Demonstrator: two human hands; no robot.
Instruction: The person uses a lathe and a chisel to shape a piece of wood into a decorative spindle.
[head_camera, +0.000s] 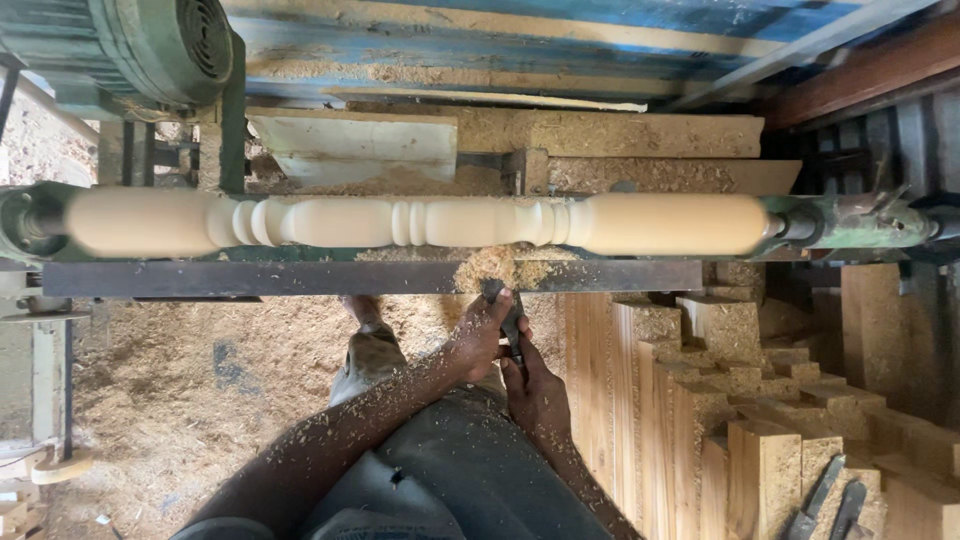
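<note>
At the lathe's tool rest (300, 277), a chisel (508, 318) was gripped closed by left hand (482, 335) and right hand (535, 395); the spindle (420, 222) was largely profiled, ends left plain.

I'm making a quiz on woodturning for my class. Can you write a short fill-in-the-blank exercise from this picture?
1. The turned spindle is mounted on a ____.
2. Both hands, left and right, grip one ____, its tip on the tool rest.
3. The floor is covered in ____.
4. Cut wood blocks are stacked on the person's ____ side.

Missing words: lathe; chisel; sawdust; right
</note>
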